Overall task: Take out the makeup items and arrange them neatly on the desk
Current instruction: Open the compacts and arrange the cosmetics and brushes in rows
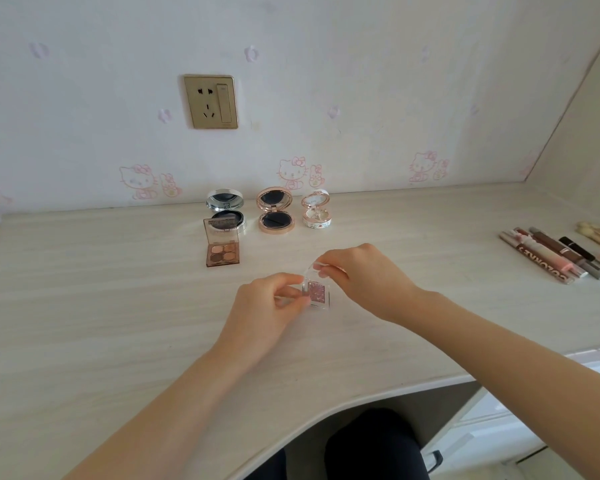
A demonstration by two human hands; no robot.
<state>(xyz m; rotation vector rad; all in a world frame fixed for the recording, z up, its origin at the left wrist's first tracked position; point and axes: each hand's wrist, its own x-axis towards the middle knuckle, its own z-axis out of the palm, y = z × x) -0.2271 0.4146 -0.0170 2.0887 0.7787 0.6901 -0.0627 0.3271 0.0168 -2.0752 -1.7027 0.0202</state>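
Observation:
A small clear case with a pink glitter eyeshadow pan (316, 293) sits low over the desk (118, 306) in the middle. My left hand (267, 306) pinches its base at the left edge. My right hand (357, 275) pinches the clear lid, lifted up at the far side. Behind stand an open brown four-pan eyeshadow palette (223, 251), an open silver compact (226, 211), an open rose-gold compact (275, 214) and a small open white compact (316, 213).
A row of lip glosses, pencils and brushes (555, 254) lies at the right of the desk. A gold wall socket (211, 102) sits above. The desk's curved front edge runs over my dark-clad legs (368, 445). White drawers (492, 427) stand at lower right.

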